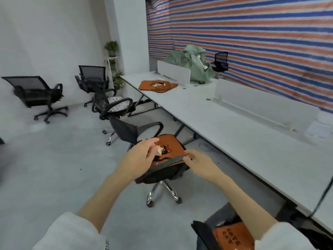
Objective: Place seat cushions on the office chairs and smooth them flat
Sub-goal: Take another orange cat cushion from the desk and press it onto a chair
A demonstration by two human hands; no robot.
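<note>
Cushion: orange seat cushion [173, 141] with a cartoon print lies on the seat of the nearest office chair [129, 130], beside the long white table [234, 134].
Strap: a dark strap [171, 161] runs along the cushion's near edge.
Right grip: right hand [198, 161] pinches the strap's right end between thumb and fingers, at the cushion's near right corner.
Left grip: left hand [138, 156] released, fingers loosely spread, over the cushion's near left part; whether it touches the fabric I cannot tell.
Cushion vs. grips: cushion lies under and just beyond both hands, between them.
Other cushions: two more orange ones on the table [158, 85]; another on a chair at the bottom edge [232, 235]; a pale patterned cushion [119, 103] on the next chair along.
Background: two bare black chairs [37, 92] by the wall, green cloth heap [191, 64] on the table, striped tarp [252, 37] behind.
</note>
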